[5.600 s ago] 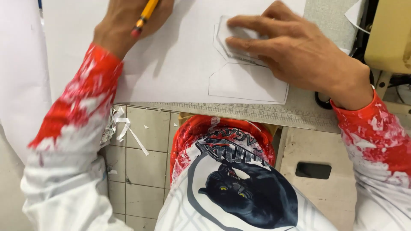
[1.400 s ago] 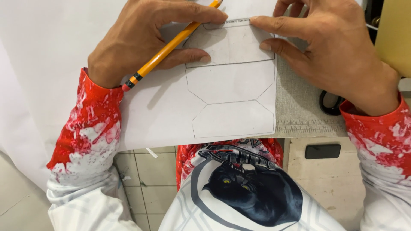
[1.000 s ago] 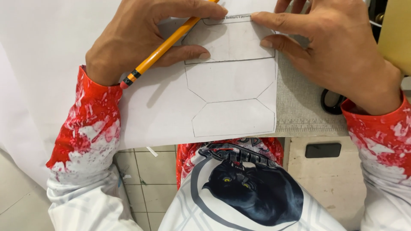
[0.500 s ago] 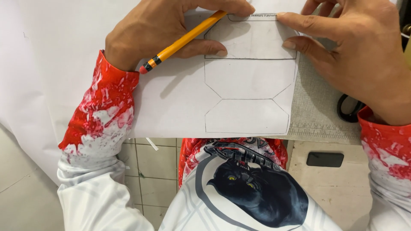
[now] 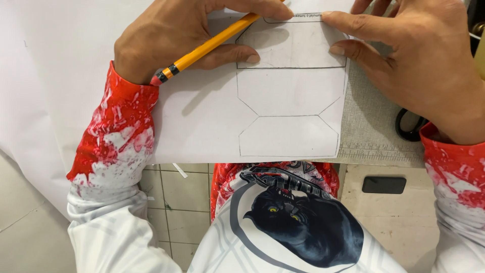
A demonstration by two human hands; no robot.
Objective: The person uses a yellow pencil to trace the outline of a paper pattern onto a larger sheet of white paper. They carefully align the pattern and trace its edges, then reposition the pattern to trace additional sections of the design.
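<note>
My left hand (image 5: 177, 40) grips a yellow pencil (image 5: 207, 48); its tip reaches the top edge of a small grey-white card template (image 5: 293, 48). The red eraser end points back toward my wrist. My right hand (image 5: 419, 60) presses the template flat with spread fingers against its top and right edges. The template lies on a large white paper sheet (image 5: 202, 121). Two pencilled outlines (image 5: 288, 116) sit on the sheet just below the template, joined to each other.
A grey cutting mat (image 5: 374, 131) with a ruled edge shows to the right of the sheet. A black scissor handle (image 5: 409, 126) lies on it by my right wrist. Below the table edge are floor tiles (image 5: 182, 197) and a small black rectangle (image 5: 384, 184).
Since the oldest frame the template sits farther up the sheet and one more outline is drawn below it. Over the last second both hands keep their hold; only the view shifts.
</note>
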